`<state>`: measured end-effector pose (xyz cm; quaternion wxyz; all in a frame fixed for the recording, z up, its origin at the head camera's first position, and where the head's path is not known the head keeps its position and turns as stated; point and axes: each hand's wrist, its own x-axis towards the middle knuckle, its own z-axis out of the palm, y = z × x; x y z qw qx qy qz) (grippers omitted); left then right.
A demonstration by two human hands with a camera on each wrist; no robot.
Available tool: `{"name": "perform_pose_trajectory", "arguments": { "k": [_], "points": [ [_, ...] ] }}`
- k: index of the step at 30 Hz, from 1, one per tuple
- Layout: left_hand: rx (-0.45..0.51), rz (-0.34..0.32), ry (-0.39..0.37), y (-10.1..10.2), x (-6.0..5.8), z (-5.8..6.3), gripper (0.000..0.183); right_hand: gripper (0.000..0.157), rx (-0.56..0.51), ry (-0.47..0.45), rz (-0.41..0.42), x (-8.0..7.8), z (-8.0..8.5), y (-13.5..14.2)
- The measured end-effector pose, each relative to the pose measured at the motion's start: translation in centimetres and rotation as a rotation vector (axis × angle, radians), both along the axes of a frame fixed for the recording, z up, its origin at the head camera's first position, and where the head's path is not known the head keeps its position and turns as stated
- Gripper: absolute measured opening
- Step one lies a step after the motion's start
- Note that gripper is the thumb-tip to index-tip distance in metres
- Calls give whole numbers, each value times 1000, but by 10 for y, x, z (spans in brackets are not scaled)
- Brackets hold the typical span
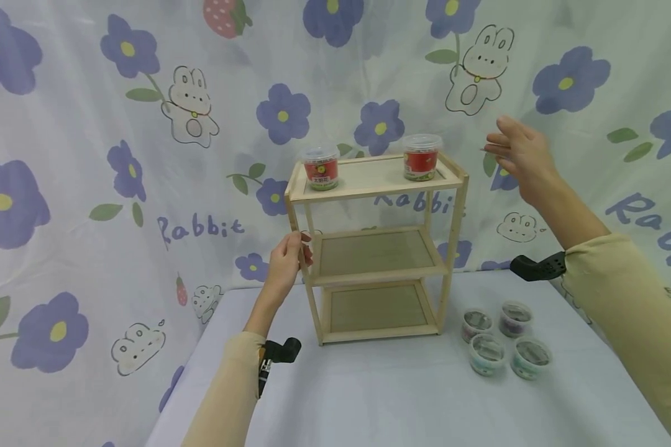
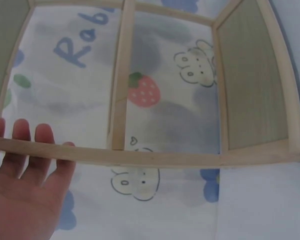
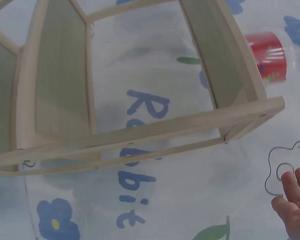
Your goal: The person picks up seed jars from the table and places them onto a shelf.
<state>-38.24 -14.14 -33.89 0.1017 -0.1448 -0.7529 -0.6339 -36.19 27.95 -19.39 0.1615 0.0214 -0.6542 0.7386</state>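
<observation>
Three-tier wooden shelf rack [image 1: 377, 251] being supported on white-covered table [image 1: 391, 397], front left post [image 1: 314, 310] being gripped in curled left hand [image 1: 285, 257]. Right hand [image 1: 522, 155] being held raised beside rack, apart from it, fingers loosely extended. Two red-labelled tubs [image 1: 321, 171] being borne on top tier [image 1: 371, 172]; four lidded tubs [image 1: 487, 355] being grouped on table.

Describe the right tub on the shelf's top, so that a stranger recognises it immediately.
Find the wooden shelf, then its top board. There, this red-labelled tub stands nearer the raised right hand than the other tub.
</observation>
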Motion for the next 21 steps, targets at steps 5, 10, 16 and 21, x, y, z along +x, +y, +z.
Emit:
{"name": "perform_pose_trajectory", "arguments": {
  "k": [5,10,16,21],
  "points": [
    [-13,7,13,0,1,0,50,76,-28,8,-6,7,-11,13],
    [-12,3,14,0,0,0,49,75,-28,38,10,17,-32,28],
    [-6,-10,-10,-1,3,5,46,69,-45,46,19,30,-65,48],
    [2,-29,-34,2,14,16,41,55,-166,26,-4,40,-93,65]
  ]
}}
